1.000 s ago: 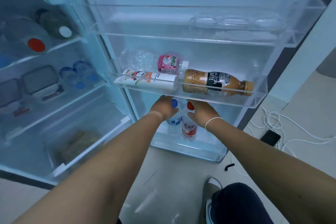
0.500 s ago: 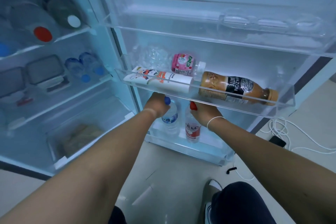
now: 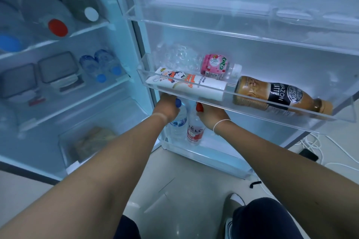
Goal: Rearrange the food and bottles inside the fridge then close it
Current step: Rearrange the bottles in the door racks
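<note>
The fridge door stands open. In its bottom door bin two bottles stand upright side by side. My left hand is wrapped around the neck of the blue-capped water bottle. My right hand grips the neck of the red-capped bottle. Just above my hands, the middle door bin holds a white carton, a brown latte bottle, a pink drink bottle and a clear bottle, all lying down.
The top door bin looks empty. Inside the fridge, large bottles lie on the upper shelf; food boxes and small water bottles sit below, above a crisper drawer. White cables and a phone lie on the floor at right.
My view has moved closer and a little to the left. Both hands stay on the two bottle necks in the bottom bin; the bottles have hardly shifted.
</note>
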`<state>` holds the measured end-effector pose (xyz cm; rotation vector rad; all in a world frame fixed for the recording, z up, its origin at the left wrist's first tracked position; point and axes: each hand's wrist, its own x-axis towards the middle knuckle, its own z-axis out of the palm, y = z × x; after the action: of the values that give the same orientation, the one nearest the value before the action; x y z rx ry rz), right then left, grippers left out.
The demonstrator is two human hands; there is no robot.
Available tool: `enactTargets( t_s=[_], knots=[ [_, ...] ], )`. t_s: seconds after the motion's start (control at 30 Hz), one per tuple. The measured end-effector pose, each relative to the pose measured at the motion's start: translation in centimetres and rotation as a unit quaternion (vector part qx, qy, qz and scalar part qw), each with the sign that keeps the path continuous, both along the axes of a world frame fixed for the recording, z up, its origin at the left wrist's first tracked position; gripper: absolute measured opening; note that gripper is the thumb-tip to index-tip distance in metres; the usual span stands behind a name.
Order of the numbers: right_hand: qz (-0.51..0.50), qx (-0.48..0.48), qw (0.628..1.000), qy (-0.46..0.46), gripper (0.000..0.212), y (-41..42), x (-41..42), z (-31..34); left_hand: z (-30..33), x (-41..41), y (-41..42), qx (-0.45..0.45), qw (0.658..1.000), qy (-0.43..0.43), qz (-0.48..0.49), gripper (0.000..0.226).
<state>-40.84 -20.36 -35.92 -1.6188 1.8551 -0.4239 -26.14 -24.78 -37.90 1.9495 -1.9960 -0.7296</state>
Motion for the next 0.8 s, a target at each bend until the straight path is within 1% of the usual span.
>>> enactTargets(
  t_s=[0.03, 0.13, 0.23, 0.33, 0.4, 0.43, 0.53, 0.63, 0.7, 0.8],
  knots=[
    [0.002, 0.004, 1.0, 0.002, 0.006, -0.2, 0.4, -0.1, 0.0, 0.1, 0.0, 0.002, 1.0, 0.005, 0.004, 0.035],
    [-0.016, 0.015, 0.999, -0.028, 0.005, -0.5, 0.9, -0.5, -0.1, 0.2, -0.1, -0.005, 1.0, 0.014, 0.0, 0.025],
    [-0.023, 0.022, 0.998, -0.047, 0.005, -0.7, 1.2, -0.4, 0.2, 0.3, -0.1, -0.011, 1.0, 0.02, 0.001, 0.029],
    [-0.027, 0.018, 0.998, -0.058, 0.007, -0.4, 1.5, 0.1, 0.7, 0.4, 0.2, -0.005, 1.0, 0.027, -0.001, 0.018],
    [-0.031, 0.012, 0.997, -0.066, 0.009, -0.1, 1.5, 0.7, 1.4, 0.6, 0.5, 0.001, 0.999, 0.036, -0.007, 0.016],
    [-0.034, 0.015, 0.997, -0.063, 0.011, 0.0, 1.4, 1.0, 1.7, 0.6, 0.7, 0.003, 0.999, 0.038, -0.008, 0.02],
    [-0.036, 0.027, 0.998, -0.039, 0.028, 0.7, 1.1, 1.8, 3.1, 0.7, 1.4, -0.002, 0.999, 0.035, -0.012, 0.039],
    [-0.033, 0.013, 0.998, -0.042, 0.032, 2.0, 0.6, 2.8, 4.7, 0.7, 2.7, -0.006, 0.999, 0.029, -0.024, 0.042],
    [-0.003, 0.003, 0.999, -0.032, 0.032, 3.3, 0.3, 3.7, 5.6, 0.6, 3.8, 0.003, 0.999, 0.016, -0.039, 0.042],
    [0.069, -0.025, 0.996, 0.043, 0.041, 5.5, -0.2, 5.0, 6.7, 0.7, 5.6, 0.023, 0.995, -0.047, -0.088, 0.049]
  ],
)
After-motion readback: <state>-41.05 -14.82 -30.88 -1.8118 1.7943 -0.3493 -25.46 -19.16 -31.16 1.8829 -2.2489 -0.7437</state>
